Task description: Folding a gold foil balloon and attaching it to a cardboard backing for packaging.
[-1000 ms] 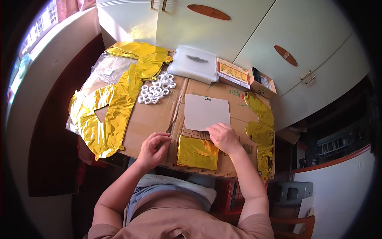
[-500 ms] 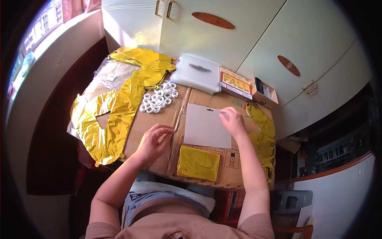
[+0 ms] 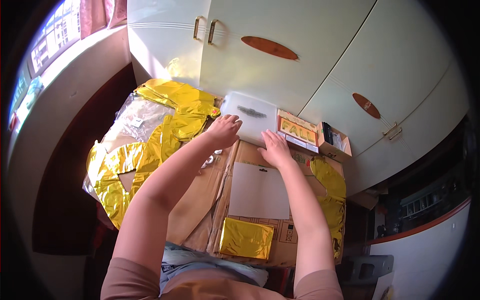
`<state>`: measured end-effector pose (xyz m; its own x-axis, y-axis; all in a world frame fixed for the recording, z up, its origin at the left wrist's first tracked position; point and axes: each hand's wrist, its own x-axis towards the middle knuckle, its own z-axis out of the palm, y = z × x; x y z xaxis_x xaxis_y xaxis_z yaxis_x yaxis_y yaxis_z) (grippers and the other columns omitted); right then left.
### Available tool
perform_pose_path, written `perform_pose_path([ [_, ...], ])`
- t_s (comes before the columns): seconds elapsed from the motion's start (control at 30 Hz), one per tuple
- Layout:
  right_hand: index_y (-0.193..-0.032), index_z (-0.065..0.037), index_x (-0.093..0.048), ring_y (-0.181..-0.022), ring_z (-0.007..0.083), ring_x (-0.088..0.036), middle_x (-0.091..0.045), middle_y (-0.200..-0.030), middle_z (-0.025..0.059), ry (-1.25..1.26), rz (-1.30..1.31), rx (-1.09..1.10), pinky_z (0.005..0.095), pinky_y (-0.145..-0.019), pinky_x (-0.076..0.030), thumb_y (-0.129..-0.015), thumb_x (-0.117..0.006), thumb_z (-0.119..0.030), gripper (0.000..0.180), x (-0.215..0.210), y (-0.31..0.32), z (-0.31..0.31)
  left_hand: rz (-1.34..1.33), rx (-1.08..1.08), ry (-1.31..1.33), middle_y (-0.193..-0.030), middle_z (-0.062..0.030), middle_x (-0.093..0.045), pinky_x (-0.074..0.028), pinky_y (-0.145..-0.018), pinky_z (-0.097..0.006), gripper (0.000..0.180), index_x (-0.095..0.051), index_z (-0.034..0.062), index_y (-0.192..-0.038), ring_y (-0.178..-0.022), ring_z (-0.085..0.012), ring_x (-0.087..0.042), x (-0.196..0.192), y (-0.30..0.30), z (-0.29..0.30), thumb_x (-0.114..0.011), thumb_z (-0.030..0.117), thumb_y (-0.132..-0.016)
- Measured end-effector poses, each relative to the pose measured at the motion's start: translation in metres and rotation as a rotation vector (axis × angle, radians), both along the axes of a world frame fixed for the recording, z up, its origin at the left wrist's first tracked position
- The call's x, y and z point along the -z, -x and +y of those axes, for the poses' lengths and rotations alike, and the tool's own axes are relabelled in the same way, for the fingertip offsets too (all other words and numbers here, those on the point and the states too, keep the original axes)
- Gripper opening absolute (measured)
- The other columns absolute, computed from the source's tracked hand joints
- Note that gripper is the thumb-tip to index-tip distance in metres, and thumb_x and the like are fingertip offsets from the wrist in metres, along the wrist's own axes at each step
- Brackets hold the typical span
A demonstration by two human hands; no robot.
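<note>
Both hands have reached forward since a moment ago: the left hand (image 3: 223, 131) and right hand (image 3: 274, 149), fingers loosely spread and holding nothing, now touch the white box (image 3: 250, 118) at the cardboard's (image 3: 197, 200) far edge. Gold balloons (image 3: 150, 155) cover its left side. A white sheet (image 3: 259, 191) lies mid-cardboard, a folded gold foil (image 3: 246, 238) at the near edge.

A white, flat plastic case (image 3: 250, 120) lies closed just above the frame's centre, at the cardboard's far edge, both hands touching its near side.
</note>
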<state>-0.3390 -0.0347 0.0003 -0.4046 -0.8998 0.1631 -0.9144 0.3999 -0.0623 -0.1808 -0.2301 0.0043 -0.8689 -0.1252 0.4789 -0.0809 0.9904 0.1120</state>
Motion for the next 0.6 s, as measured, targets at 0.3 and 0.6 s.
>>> perform_pose_path([
  [0.3, -0.139, -0.004, -0.053, -0.138, 0.0394, -0.042, -0.044, -0.148, 0.0236, -0.109, -0.195, -0.323, 0.0495, -0.116, -0.032, -0.078, -0.079, -0.045, 0.078, -0.027, -0.074, 0.141, -0.29, 0.151, -0.043, -0.095, -0.0162, -0.067, -0.056, -0.08, -0.045, 0.013, -0.067, 0.0038, -0.088, -0.091, -0.0354, -0.068, 0.011, 0.03, -0.02, -0.059, 0.014, -0.089],
  [0.6, -0.131, 0.002, -0.055, -0.124, 0.0383, -0.055, -0.055, -0.132, 0.0261, -0.105, -0.001, -0.385, 0.0439, -0.101, -0.05, -0.079, -0.079, -0.034, 0.068, -0.019, -0.09, 0.174, -0.258, -0.002, -0.144, -0.078, -0.013, -0.071, -0.056, -0.077, -0.044, 0.013, -0.074, 0.0064, -0.08, -0.08, -0.0327, -0.069, -0.009, 0.035, -0.01, -0.068, 0.018, -0.082],
])
